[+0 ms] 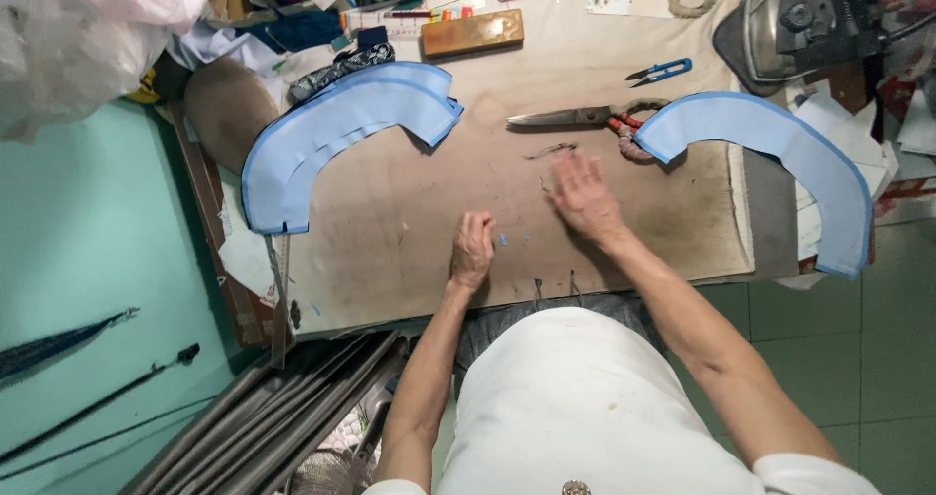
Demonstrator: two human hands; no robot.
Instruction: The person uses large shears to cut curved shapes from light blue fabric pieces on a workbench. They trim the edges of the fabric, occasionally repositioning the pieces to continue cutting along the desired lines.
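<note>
**Two hands flat to a worn cutting surface, blue collar pieces either side**

While the left hand rests curled in a loose fist on the brown surface, gripping nothing I can see, the right hand lies open, fingers spread, palm down beside it. Tiny blue scraps sit between them; whether either hand touches them is hard to tell. Just beyond the right hand, large scissors lie lengthwise across the surface, blades pointing left, wrapped handles right. One curved blue fabric piece arcs at far left, another at right, overhanging the edge. Small blue snips lie farther back. Clutter along the top is cut off.
</note>
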